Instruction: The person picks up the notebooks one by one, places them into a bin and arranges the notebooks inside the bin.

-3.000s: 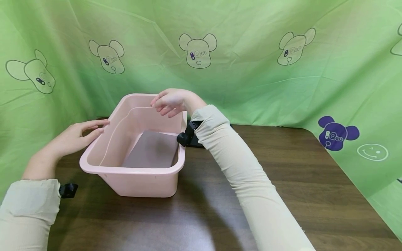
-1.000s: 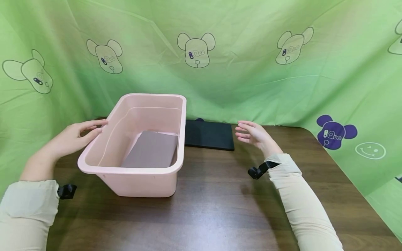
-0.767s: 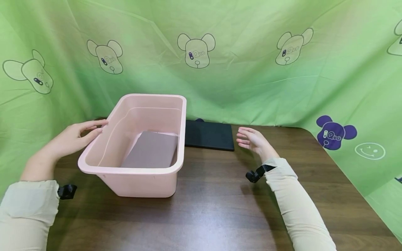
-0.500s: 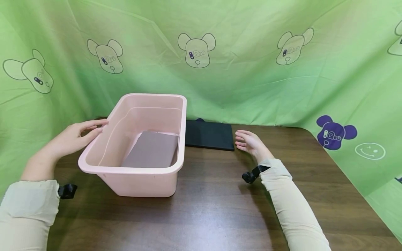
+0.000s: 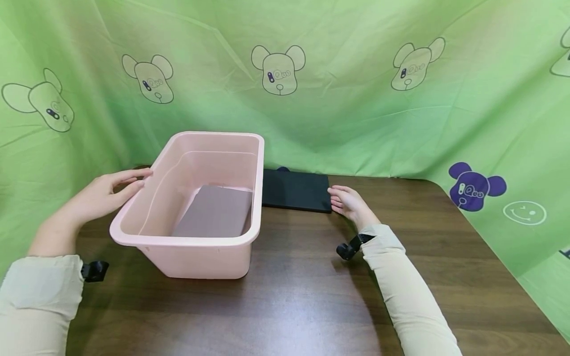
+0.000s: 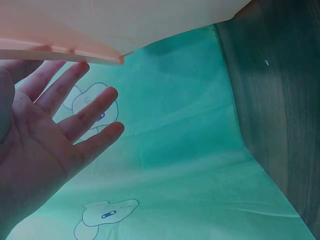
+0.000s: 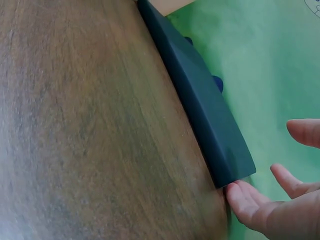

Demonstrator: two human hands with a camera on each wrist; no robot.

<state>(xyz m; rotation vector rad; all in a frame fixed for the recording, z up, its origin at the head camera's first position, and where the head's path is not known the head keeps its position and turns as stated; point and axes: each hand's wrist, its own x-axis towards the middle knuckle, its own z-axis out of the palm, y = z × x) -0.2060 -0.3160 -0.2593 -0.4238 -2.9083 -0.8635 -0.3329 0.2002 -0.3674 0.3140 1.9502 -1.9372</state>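
Observation:
A deep pink plastic bin (image 5: 200, 259) stands on the left of the table, with a flat grey-mauve panel (image 5: 215, 210) lying on its floor. My left hand (image 5: 100, 195) rests its fingertips on the bin's left rim; in the left wrist view its fingers (image 6: 90, 112) are spread and the palm holds nothing. Behind and right of the bin lies a flat black slab (image 5: 296, 192), its left end hidden by the bin. My right hand (image 5: 349, 202) is at the slab's right end. In the right wrist view fingertips (image 7: 237, 192) touch that end's lower edge, and the thumb stands apart.
The brown wooden table (image 5: 285, 296) runs to a green cloth backdrop (image 5: 356, 123) printed with bear heads. The cloth hangs close behind the slab and along both sides. A black wrist camera (image 5: 354, 246) sits on the right cuff, another on the left.
My right hand has left the space above the bin, moved right, then come down and left to the black slab's end. My left hand has stayed on the rim. The bin has not visibly moved.

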